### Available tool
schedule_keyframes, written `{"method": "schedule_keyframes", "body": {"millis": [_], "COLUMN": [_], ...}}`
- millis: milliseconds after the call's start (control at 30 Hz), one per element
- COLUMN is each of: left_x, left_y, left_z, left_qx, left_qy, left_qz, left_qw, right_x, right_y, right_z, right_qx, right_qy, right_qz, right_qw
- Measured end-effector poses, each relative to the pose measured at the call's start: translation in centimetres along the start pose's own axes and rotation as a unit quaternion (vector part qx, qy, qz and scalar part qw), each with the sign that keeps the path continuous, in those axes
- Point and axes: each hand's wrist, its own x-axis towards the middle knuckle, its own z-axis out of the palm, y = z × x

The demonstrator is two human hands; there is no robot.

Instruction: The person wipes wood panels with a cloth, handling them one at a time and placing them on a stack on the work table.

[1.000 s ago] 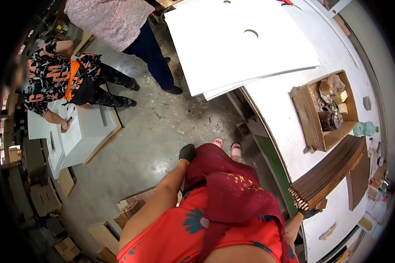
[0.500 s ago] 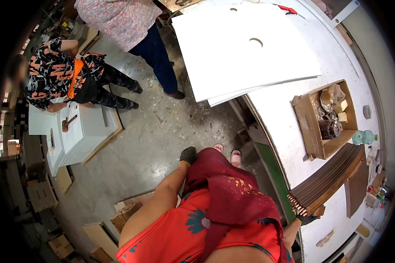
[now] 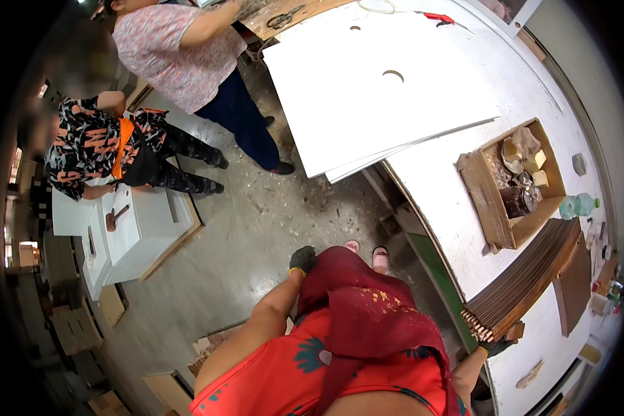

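My left hand (image 3: 302, 260), in a dark glove with a yellow cuff, rests against the side of my maroon apron (image 3: 367, 305). Its fingers are too dark to make out. At the right, my right hand (image 3: 496, 346), also in a dark glove, lies low at the table's near edge. It is beside the near end of a bundle of long brown slats (image 3: 523, 281) and touches a small brown block (image 3: 516, 331). The bundle partly covers this hand, and whether its fingers grip anything is unclear. A flat brown board (image 3: 573, 299) lies beside the bundle.
Large white sheets (image 3: 374, 90) overhang the white table (image 3: 437, 201). A cardboard box (image 3: 494, 218) with jars, a green bottle (image 3: 579, 204) and a red-handled tool (image 3: 438, 17) lie on it. Two people (image 3: 177, 55) stand at the left by a white stack (image 3: 142, 236) with a mallet (image 3: 116, 218).
The view has shifted slightly. The person in the patterned pink shirt now shows a raised forearm. Both my hands keep about the same places, at the apron and beside the slats.
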Motion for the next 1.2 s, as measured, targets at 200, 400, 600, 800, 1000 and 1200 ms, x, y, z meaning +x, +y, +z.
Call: {"method": "schedule_keyframes", "body": {"millis": [200, 400, 600, 800, 1000, 1200], "left_x": [0.4, 0.7, 0.7, 0.9, 1.2, 1.4], "left_y": [-1.3, -0.9, 0.2, 1.1, 0.4, 0.5], "left_z": [2.0, 2.0, 0.9, 0.3, 0.5, 0.8], "left_qx": [-0.237, -0.578, -0.677, -0.668, -0.672, -0.681], "left_qy": [0.032, 0.031, 0.003, 0.009, -0.016, -0.022], "left_qz": [-0.007, -0.209, -0.348, -0.344, -0.342, -0.338], "left_qw": [0.971, 0.788, 0.649, 0.66, 0.657, 0.649], "right_x": [-1.2, -1.1, -1.6, -2.5, -2.9, -2.2], "right_y": [0.4, 1.4, 2.2, 2.2, 2.6, 1.9], "right_z": [0.0, 1.1, 3.1, 3.6, 4.8, 3.5], "right_qx": [0.086, 0.01, 0.036, 0.015, 0.021, 0.051], "right_qy": [-0.057, -0.038, -0.07, -0.054, -0.048, -0.045], "right_qz": [0.035, 0.006, 0.011, -0.003, 0.007, 0.036], "right_qw": [0.994, 0.999, 0.997, 0.998, 0.999, 0.997]}}
